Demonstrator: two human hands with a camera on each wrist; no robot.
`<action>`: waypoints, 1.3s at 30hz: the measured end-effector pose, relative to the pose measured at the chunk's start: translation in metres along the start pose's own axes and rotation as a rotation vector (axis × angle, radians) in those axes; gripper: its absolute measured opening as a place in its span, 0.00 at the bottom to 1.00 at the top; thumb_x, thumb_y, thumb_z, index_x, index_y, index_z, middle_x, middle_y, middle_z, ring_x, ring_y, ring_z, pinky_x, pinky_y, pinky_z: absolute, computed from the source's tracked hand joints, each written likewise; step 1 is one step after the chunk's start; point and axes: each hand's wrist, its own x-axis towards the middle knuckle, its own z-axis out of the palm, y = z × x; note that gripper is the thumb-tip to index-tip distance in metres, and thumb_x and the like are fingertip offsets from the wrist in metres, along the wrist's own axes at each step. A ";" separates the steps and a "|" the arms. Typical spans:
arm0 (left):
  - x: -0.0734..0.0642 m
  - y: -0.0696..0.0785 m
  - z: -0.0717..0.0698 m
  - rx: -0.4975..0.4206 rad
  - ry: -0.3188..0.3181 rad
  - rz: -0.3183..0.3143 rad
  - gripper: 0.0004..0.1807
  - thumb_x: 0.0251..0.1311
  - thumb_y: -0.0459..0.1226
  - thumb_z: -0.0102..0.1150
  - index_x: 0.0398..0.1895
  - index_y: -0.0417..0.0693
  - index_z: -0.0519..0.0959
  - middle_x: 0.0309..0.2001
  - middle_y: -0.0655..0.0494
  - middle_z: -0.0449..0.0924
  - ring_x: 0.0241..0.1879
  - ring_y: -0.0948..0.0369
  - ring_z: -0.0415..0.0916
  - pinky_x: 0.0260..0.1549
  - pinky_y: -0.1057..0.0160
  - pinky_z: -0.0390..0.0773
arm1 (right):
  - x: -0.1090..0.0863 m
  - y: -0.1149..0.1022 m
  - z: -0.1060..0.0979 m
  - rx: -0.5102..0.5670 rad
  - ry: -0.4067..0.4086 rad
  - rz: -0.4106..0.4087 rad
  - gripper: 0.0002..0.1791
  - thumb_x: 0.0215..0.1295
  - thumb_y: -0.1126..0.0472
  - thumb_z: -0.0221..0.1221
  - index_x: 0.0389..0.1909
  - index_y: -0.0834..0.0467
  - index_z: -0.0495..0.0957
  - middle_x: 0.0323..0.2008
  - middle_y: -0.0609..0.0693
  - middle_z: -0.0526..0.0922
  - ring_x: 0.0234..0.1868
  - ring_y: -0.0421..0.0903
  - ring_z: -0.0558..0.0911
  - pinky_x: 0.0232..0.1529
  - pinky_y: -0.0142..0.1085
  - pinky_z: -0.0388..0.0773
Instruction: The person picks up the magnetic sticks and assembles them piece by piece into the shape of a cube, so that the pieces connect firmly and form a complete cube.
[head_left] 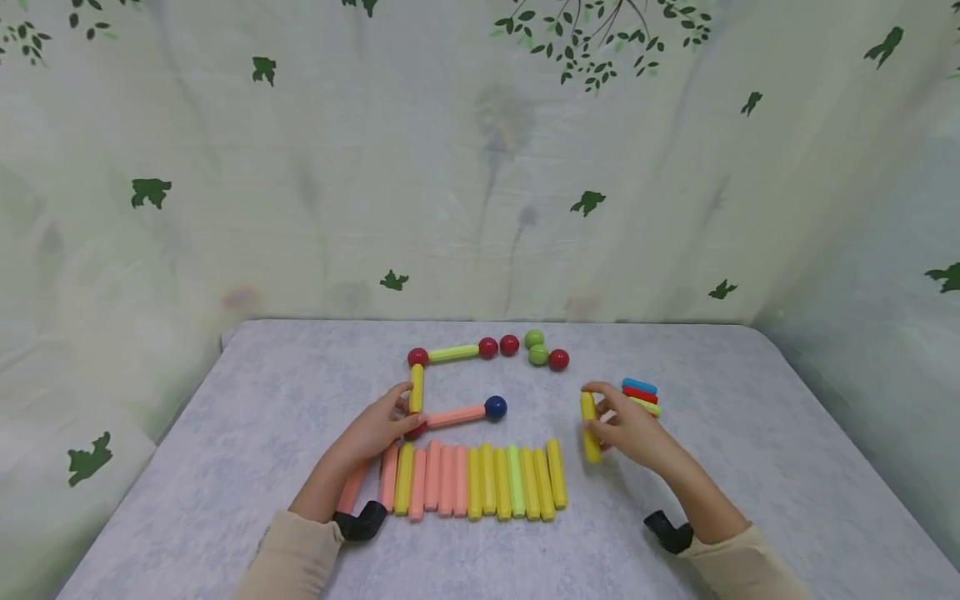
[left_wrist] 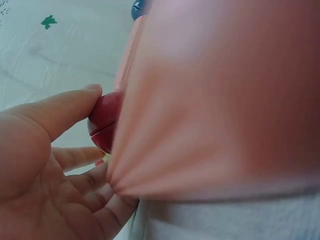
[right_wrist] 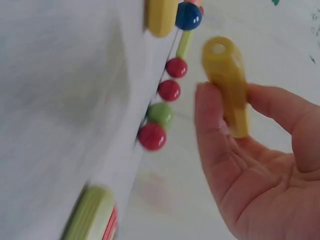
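My left hand [head_left: 377,427] holds a red ball [left_wrist: 104,122] at the near corner of a ball-and-stick shape, thumb on the ball and fingers by a yellow stick [head_left: 416,385]. That stick runs up to another red ball [head_left: 417,357], joined by a lime stick [head_left: 453,353] to a further red ball [head_left: 487,347]. A pink stick [head_left: 456,416] leads right from the held ball to a dark blue ball [head_left: 495,407]. My right hand [head_left: 636,432] pinches a separate yellow stick [right_wrist: 227,82] between thumb and fingers, a hole visible in its end.
Below the shape lies a row of pink, yellow and green sticks [head_left: 497,483]. Loose red balls [head_left: 558,359] and green balls [head_left: 537,355] sit at the back. Blue, red and lime sticks [head_left: 640,386] lie behind my right hand. A patterned cloth [head_left: 450,208] hangs behind the table.
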 end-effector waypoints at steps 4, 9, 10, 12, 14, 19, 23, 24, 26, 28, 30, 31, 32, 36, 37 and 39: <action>-0.002 -0.003 -0.001 -0.010 0.012 0.003 0.42 0.53 0.55 0.56 0.67 0.48 0.53 0.45 0.50 0.70 0.40 0.57 0.69 0.37 0.57 0.71 | 0.034 -0.020 0.012 0.155 -0.010 -0.078 0.28 0.60 0.65 0.57 0.61 0.56 0.59 0.38 0.58 0.69 0.29 0.48 0.79 0.31 0.40 0.78; -0.003 -0.003 -0.002 -0.034 0.017 0.004 0.41 0.54 0.54 0.57 0.67 0.48 0.54 0.43 0.51 0.71 0.38 0.58 0.70 0.35 0.59 0.71 | 0.075 -0.038 0.028 0.299 -0.036 -0.137 0.28 0.62 0.64 0.55 0.62 0.56 0.57 0.38 0.60 0.72 0.32 0.50 0.79 0.32 0.40 0.78; -0.003 -0.003 -0.002 -0.039 0.017 0.003 0.41 0.54 0.54 0.57 0.67 0.49 0.54 0.43 0.51 0.71 0.38 0.58 0.70 0.35 0.59 0.71 | 0.082 -0.041 0.031 0.319 -0.035 -0.133 0.28 0.62 0.64 0.55 0.62 0.55 0.57 0.38 0.60 0.72 0.32 0.50 0.79 0.32 0.41 0.78; -0.003 -0.003 -0.001 -0.047 0.019 0.003 0.41 0.54 0.54 0.57 0.67 0.49 0.54 0.43 0.51 0.71 0.39 0.58 0.70 0.35 0.59 0.71 | 0.095 -0.046 0.037 0.360 -0.042 -0.126 0.28 0.62 0.65 0.54 0.62 0.56 0.57 0.40 0.61 0.72 0.33 0.51 0.79 0.34 0.42 0.78; -0.002 -0.004 -0.001 -0.049 0.022 0.004 0.41 0.54 0.53 0.57 0.67 0.50 0.54 0.43 0.51 0.71 0.39 0.58 0.70 0.35 0.59 0.72 | 0.107 -0.049 0.043 0.379 -0.045 -0.104 0.28 0.62 0.65 0.54 0.63 0.56 0.57 0.42 0.61 0.70 0.33 0.50 0.79 0.34 0.42 0.78; -0.001 -0.007 -0.001 -0.055 0.032 0.009 0.41 0.54 0.53 0.57 0.67 0.49 0.53 0.42 0.51 0.71 0.37 0.58 0.70 0.33 0.61 0.72 | 0.126 -0.054 0.056 0.364 -0.071 -0.047 0.28 0.62 0.66 0.55 0.63 0.56 0.58 0.42 0.60 0.69 0.34 0.49 0.78 0.34 0.39 0.78; -0.001 -0.009 0.000 -0.067 0.031 0.008 0.41 0.54 0.53 0.57 0.67 0.49 0.53 0.42 0.51 0.70 0.35 0.58 0.70 0.32 0.62 0.71 | 0.132 -0.057 0.061 0.312 -0.100 -0.026 0.27 0.61 0.65 0.56 0.61 0.55 0.60 0.38 0.59 0.72 0.33 0.50 0.78 0.32 0.38 0.78; -0.001 -0.010 0.001 -0.069 0.030 0.007 0.40 0.54 0.52 0.57 0.67 0.50 0.53 0.42 0.51 0.70 0.36 0.58 0.70 0.32 0.62 0.71 | 0.132 -0.057 0.061 0.305 -0.110 -0.021 0.27 0.61 0.65 0.56 0.61 0.55 0.60 0.38 0.59 0.72 0.33 0.50 0.78 0.32 0.38 0.78; -0.002 -0.010 0.001 -0.072 0.025 0.004 0.40 0.54 0.52 0.57 0.67 0.50 0.53 0.42 0.52 0.70 0.36 0.58 0.70 0.33 0.61 0.71 | 0.132 -0.057 0.062 0.295 -0.129 -0.004 0.28 0.61 0.65 0.56 0.62 0.55 0.59 0.37 0.59 0.73 0.32 0.50 0.78 0.32 0.38 0.78; -0.002 -0.010 0.001 -0.074 0.019 0.005 0.40 0.54 0.52 0.57 0.67 0.50 0.54 0.42 0.52 0.70 0.37 0.58 0.70 0.33 0.61 0.71 | 0.132 -0.057 0.062 0.297 -0.159 0.010 0.32 0.60 0.66 0.57 0.64 0.55 0.56 0.36 0.59 0.74 0.31 0.50 0.78 0.32 0.39 0.78; -0.003 -0.009 0.001 -0.073 0.014 0.008 0.39 0.55 0.51 0.57 0.67 0.51 0.54 0.42 0.52 0.70 0.38 0.57 0.70 0.34 0.61 0.71 | 0.133 -0.057 0.061 0.291 -0.190 0.035 0.36 0.59 0.67 0.58 0.66 0.55 0.52 0.36 0.58 0.75 0.30 0.49 0.78 0.33 0.39 0.78; -0.003 -0.009 0.001 -0.074 0.012 0.012 0.39 0.55 0.51 0.57 0.67 0.50 0.54 0.43 0.52 0.70 0.38 0.57 0.70 0.34 0.60 0.71 | 0.133 -0.057 0.061 0.282 -0.204 0.055 0.38 0.58 0.66 0.58 0.67 0.54 0.50 0.35 0.58 0.75 0.30 0.49 0.78 0.33 0.39 0.78; -0.003 -0.009 0.001 -0.075 0.011 0.016 0.39 0.55 0.51 0.57 0.67 0.51 0.54 0.43 0.52 0.70 0.39 0.57 0.70 0.34 0.60 0.72 | 0.133 -0.057 0.061 0.270 -0.218 0.072 0.40 0.58 0.65 0.59 0.68 0.53 0.48 0.34 0.57 0.76 0.29 0.49 0.78 0.34 0.38 0.78; -0.002 -0.009 0.001 -0.078 0.009 0.028 0.39 0.55 0.51 0.57 0.67 0.51 0.54 0.43 0.52 0.70 0.38 0.58 0.70 0.35 0.60 0.71 | 0.135 -0.057 0.059 0.228 -0.256 0.129 0.45 0.57 0.63 0.61 0.69 0.51 0.43 0.33 0.57 0.75 0.28 0.49 0.78 0.34 0.37 0.77; -0.002 -0.009 0.001 -0.079 0.009 0.028 0.39 0.54 0.51 0.57 0.67 0.51 0.54 0.43 0.52 0.70 0.38 0.58 0.70 0.34 0.60 0.71 | 0.136 -0.057 0.059 0.224 -0.260 0.138 0.45 0.57 0.63 0.61 0.69 0.51 0.43 0.33 0.57 0.75 0.28 0.49 0.78 0.34 0.37 0.77; -0.002 -0.009 0.000 -0.080 0.009 0.027 0.40 0.53 0.52 0.58 0.67 0.51 0.54 0.43 0.53 0.70 0.37 0.58 0.69 0.34 0.61 0.71 | 0.137 -0.056 0.059 0.215 -0.262 0.148 0.44 0.56 0.63 0.61 0.69 0.51 0.45 0.33 0.57 0.75 0.28 0.48 0.78 0.33 0.36 0.78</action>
